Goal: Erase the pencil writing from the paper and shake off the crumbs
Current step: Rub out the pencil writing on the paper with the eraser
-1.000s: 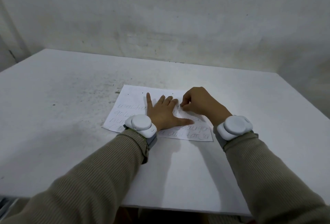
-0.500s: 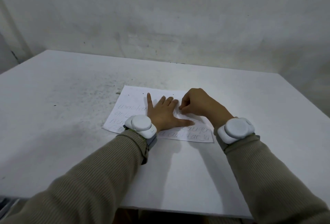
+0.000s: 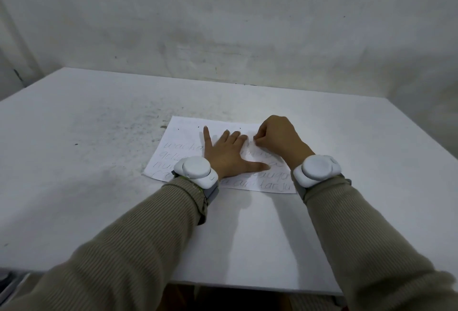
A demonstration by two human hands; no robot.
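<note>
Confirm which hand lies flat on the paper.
The left hand, fingers spread flat on the paper; the right hand is curled, fingertips drawn together.

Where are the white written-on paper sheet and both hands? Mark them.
White written-on paper sheet (image 3: 183,134): head view, bare upper-left part.
Left hand (image 3: 225,157): head view, its back.
Right hand (image 3: 280,137): head view, its back.

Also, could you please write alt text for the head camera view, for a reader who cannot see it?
A person's left hand lies flat with spread fingers on a paper with pencil writing on a white table, while the right hand, fingers curled, presses at the sheet's upper right. Whatever it grips is hidden.
</note>
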